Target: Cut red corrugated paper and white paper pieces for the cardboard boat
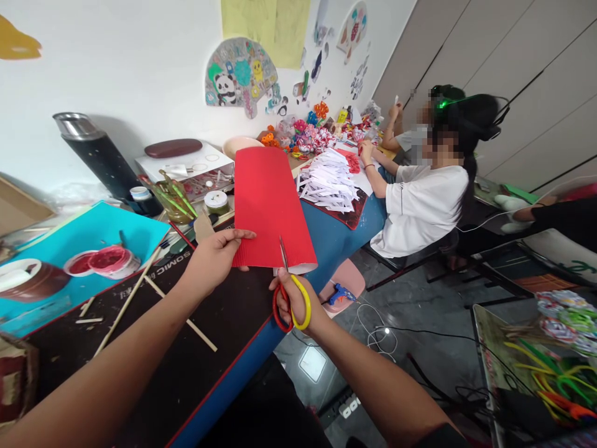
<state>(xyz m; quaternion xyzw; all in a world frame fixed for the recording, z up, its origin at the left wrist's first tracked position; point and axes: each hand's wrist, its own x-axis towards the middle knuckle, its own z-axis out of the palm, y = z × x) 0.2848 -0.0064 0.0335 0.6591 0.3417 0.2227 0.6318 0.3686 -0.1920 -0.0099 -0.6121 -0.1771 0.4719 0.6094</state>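
A folded sheet of red ribbed paper [268,205] is held out over the dark table top [205,348]. My left hand [214,258] pinches its lower left corner, thumb on top. My right hand [298,305] has its fingers through the red and yellow handles of a pair of scissors [290,292]. The blades point up and away, entering the paper's lower edge near its right side.
A teal mat [69,249] holds a lidded red paint pot [109,260] and a brown bowl [28,280]. Wooden sticks [140,280], a black flask [100,158], a brush jar [175,202] and white paper strips [329,180] lie around. Two people sit at the table's far end. A glue gun [342,294] rests on a pink stool.
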